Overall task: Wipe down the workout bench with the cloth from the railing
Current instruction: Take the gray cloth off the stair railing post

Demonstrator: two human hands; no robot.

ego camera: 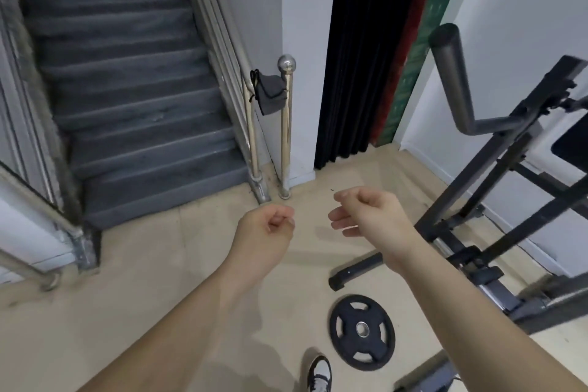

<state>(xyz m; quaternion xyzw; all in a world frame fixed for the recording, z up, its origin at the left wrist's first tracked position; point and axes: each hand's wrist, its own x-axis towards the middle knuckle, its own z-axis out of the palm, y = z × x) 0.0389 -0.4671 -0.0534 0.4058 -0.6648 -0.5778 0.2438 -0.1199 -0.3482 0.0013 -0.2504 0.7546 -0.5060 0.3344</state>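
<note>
A folded grey cloth (270,92) hangs over the metal stair railing (251,111), just left of the ball-topped end post (286,124). Both my arms reach forward over the beige floor, well short of the railing. My left hand (265,227) is curled into a loose fist with nothing in it. My right hand (366,213) is half curled, its fingers slightly apart, and holds nothing. The workout bench frame (496,188), black steel with a padded roller, stands at the right; its seat pad is out of view.
Grey carpeted stairs (133,105) rise at the left. A black curtain (359,57) hangs beside a white wall corner. On the floor near my shoe (319,374) lies a black weight plate (362,331). The bench's foot bar (356,272) sticks out onto the floor.
</note>
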